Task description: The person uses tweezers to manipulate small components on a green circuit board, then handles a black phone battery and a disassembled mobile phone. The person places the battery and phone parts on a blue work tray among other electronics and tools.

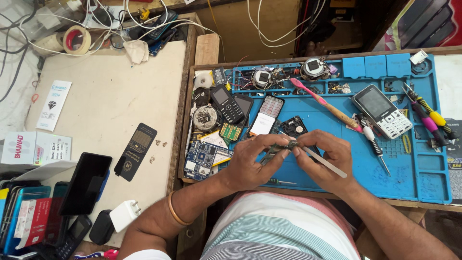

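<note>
Your left hand (252,161) pinches a small circuit board (278,149) above the blue mat (409,173), steadying it so your right hand (325,159), touching its far end, can work metal tweezers (323,162) against it, screwdriver (373,142) just beyond.

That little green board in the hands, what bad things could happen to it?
The small circuit board is pinched in the left hand above the blue mat, so it might slip and drop. The right hand works thin metal tweezers against it; a slip could perhaps scratch it. Tiny screws lie loose on the side table and might roll away.
</note>
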